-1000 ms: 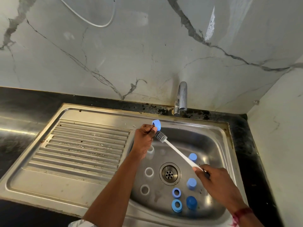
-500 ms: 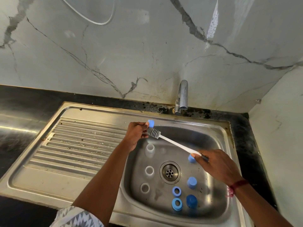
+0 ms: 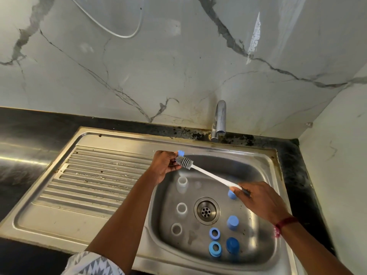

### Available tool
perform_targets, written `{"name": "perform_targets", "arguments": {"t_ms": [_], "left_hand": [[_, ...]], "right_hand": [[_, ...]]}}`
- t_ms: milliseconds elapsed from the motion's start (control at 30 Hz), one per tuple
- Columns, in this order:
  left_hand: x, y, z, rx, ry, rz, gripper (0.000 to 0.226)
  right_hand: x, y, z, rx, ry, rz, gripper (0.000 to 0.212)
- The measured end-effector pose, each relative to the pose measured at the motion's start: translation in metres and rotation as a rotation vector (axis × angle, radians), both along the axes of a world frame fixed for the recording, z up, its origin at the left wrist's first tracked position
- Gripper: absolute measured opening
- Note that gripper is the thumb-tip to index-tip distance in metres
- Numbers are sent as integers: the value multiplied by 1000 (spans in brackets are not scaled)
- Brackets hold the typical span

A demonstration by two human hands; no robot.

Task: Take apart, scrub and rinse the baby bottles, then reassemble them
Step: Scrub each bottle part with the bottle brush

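Head view, looking down into a steel sink basin (image 3: 262,171) with a ribbed drainboard (image 3: 95,175) on its left and a tap (image 3: 219,120) at the back rim.

Left hand (image 3: 163,165): over the basin's back-left corner, fingers curled, pinching a small blue piece (image 3: 180,152) at the fingertips. Only its top edge shows, so I cannot tell whether it is a cap or a ring.

Right hand (image 3: 258,201): over the right side of the basin, fingers closed round the end of a bottle brush (image 3: 210,174). The white handle slants up and left, and the grey bristle head lies against the left hand's fingers, just below the blue piece.

In the basin, left of the drain (image 3: 207,210): three clear bottles (image 3: 181,208) standing upright in a column, mouths open upward, apart from each other. What is inside them cannot be made out.

Right of the drain: three blue caps (image 3: 232,222) in a rough column. The back one is partly hidden by the right thumb; the front one is a darker blue.

Front of the drain, beside the caps: two blue rings (image 3: 214,233) lying flat, one just behind the other.

A faint clear piece (image 3: 198,184) sits by the back bottle, too dim to identify.
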State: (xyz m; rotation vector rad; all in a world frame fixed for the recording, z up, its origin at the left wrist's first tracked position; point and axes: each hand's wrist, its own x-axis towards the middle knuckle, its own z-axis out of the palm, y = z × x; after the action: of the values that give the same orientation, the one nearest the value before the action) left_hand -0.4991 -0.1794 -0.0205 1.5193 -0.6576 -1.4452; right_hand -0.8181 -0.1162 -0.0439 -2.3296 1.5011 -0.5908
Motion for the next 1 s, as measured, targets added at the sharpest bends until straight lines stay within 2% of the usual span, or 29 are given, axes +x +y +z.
{"name": "perform_targets", "arguments": {"t_ms": [67,167,333,467,733,867,1000], "left_hand": [[3,5,0,22,36,35,14],[2,16,-4,31,57,57,15],[-9,38,-5,-6,57,30,13],[-21,47,-4,-11,-38,42,15],[-55,57,7,-102,-104,57,17],[-59,57,5,-61,-77,36,14],[-67,55,8,-56,-6,25,12]], "right_hand": [[3,1,-1,-10,-19,-12,60],[7,4,7,9,-84,-65,44],[13,23,5,71,18,-69,47],[6,44,0,31,60,-105,56],[0,71,11,33,-3,-255,39],[0,85,24,105,-17,-296,37],[0,99,30,52,-9,-334,32]]}}
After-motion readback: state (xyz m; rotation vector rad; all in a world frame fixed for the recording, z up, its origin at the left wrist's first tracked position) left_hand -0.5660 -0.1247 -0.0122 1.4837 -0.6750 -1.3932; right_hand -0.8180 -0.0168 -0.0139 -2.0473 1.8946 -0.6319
